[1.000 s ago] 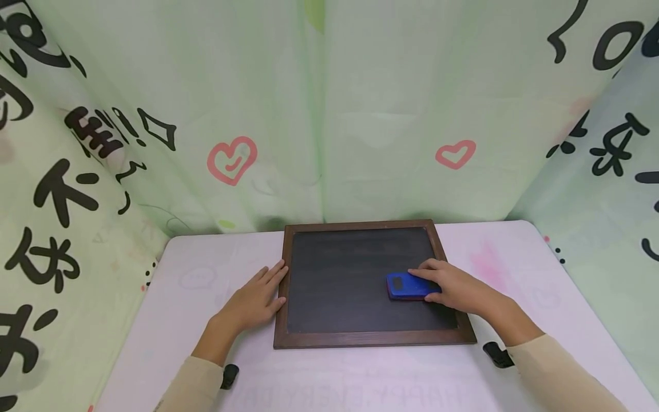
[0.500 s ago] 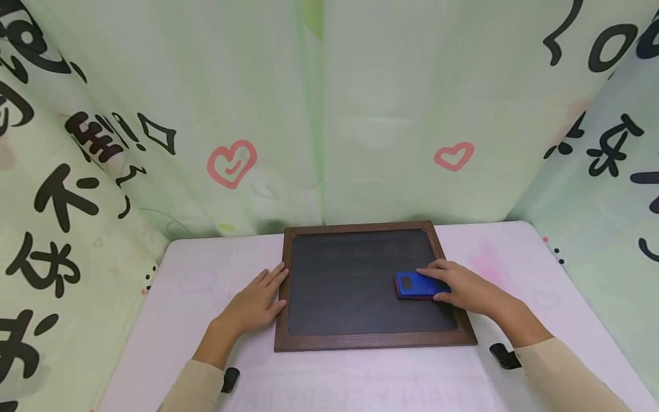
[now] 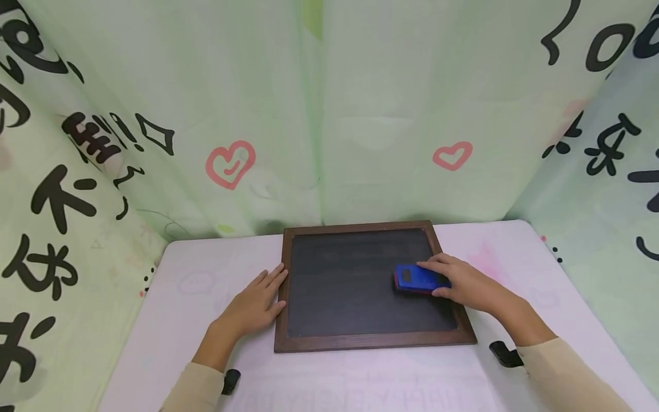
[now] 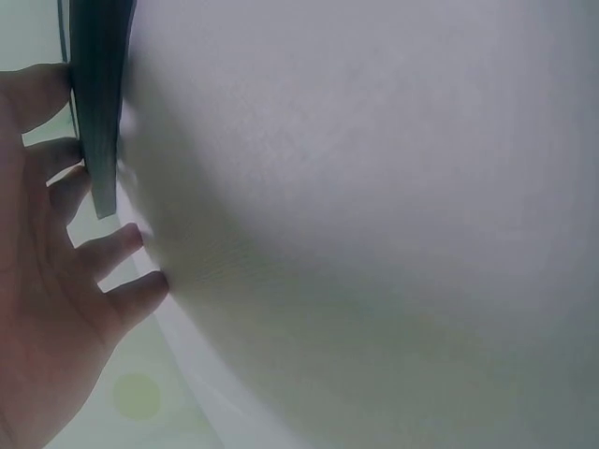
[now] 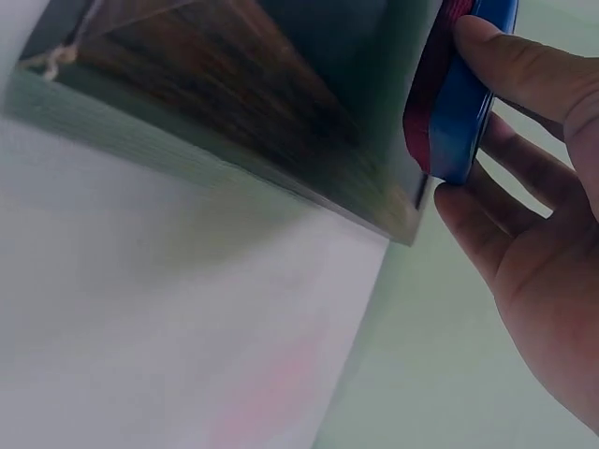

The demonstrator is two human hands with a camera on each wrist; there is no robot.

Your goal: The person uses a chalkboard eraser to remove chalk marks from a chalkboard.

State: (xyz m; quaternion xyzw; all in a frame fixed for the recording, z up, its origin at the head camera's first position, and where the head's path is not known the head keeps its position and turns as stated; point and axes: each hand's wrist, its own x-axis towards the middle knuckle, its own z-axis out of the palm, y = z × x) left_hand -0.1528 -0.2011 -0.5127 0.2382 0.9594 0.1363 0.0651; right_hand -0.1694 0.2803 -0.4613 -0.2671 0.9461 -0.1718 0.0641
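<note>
A small blackboard with a brown wooden frame lies on the table. My right hand grips a blue chalkboard eraser by its right end, thumb on the near side and fingers on the far side. The eraser is over the right part of the black surface; its dark red felt underside shows in the right wrist view. Whether the felt touches the board I cannot tell. My left hand lies with fingers extended, its fingertips and thumb touching the frame's left edge; in the left wrist view the frame edge meets the fingers.
The white table has faint printed marks and a pink patch at the right. Pale green curtains with black characters and red hearts hang behind and at both sides. A black wrist device shows under the right sleeve, another under the left.
My right hand has moved the eraser a little to the right, then slightly toward the board's far side. The left hand keeps its place on the frame.
</note>
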